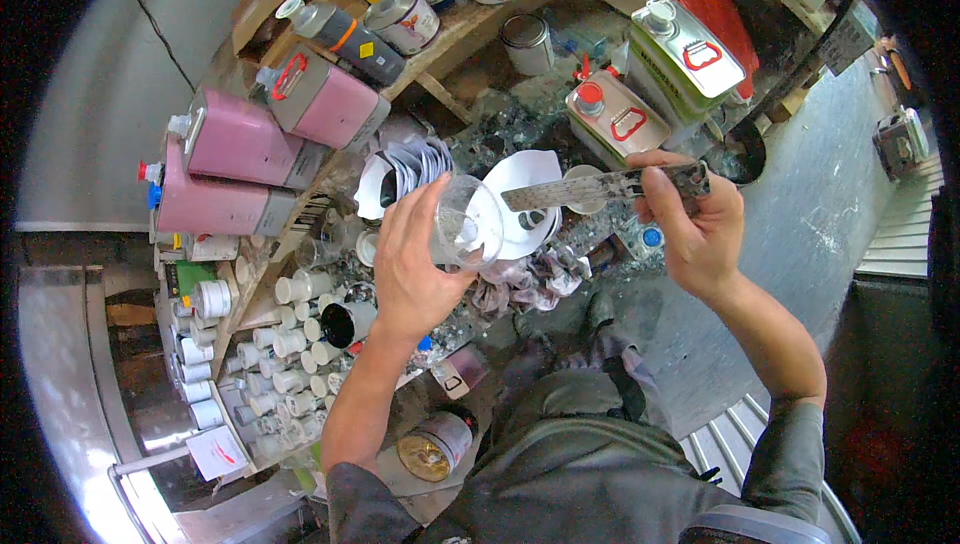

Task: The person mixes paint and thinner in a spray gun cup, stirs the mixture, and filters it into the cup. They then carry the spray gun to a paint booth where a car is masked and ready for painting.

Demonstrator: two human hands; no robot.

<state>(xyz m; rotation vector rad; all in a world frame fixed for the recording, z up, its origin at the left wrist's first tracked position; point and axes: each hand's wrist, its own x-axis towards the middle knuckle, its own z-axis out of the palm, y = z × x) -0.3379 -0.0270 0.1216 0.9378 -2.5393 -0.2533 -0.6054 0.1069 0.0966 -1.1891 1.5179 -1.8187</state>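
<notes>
My left hand point(408, 262) is closed around a clear plastic cup point(468, 224), seen from its rim side. My right hand point(705, 234) grips one end of a flat, grey, paint-specked stirring stick point(575, 191). Its free end points left, just right of the cup, and the two look apart. Beneath the stick is a white paper piece with cut-outs point(528, 169), like a paint strainer. A stack of similar white paper pieces point(425, 159) stands left of it. A small white cup point(584, 206) is partly hidden behind the stick. Crumpled, stained cloth or paper point(525, 289) lies below.
Pink-filled canisters point(240, 139) stand at left, above many small white containers point(290, 344). Two rectangular metal cans point(690, 59) point(612, 114) stand at the back right. Round paint tins point(402, 22) line the upper shelf. An open tin point(437, 444) sits low, near my left forearm.
</notes>
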